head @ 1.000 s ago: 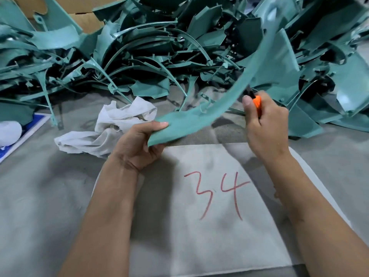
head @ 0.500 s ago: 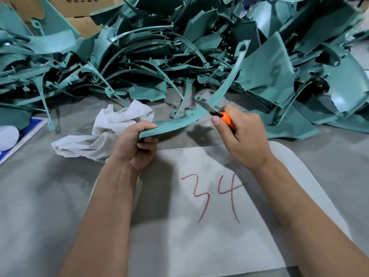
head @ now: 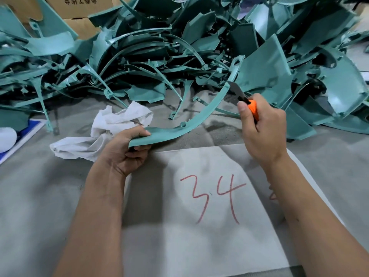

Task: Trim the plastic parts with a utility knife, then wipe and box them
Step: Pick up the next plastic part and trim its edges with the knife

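I see my left hand (head: 127, 151) gripping a curved plastic strip (head: 201, 118) above the grey table (head: 36, 196); my right hand (head: 261, 132) clamps the knife (head: 242, 96), blade against it. Parts pile (head: 179, 47) and boxes (head: 79, 9) behind.

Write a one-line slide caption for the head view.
Left hand grips a curved teal part while right hand holds the utility knife against it.

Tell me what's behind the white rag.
Behind the white rag lies a heap of teal plastic parts, with cardboard boxes beyond it. Whatever sits under the heap or under the rag is covered and cannot be seen.
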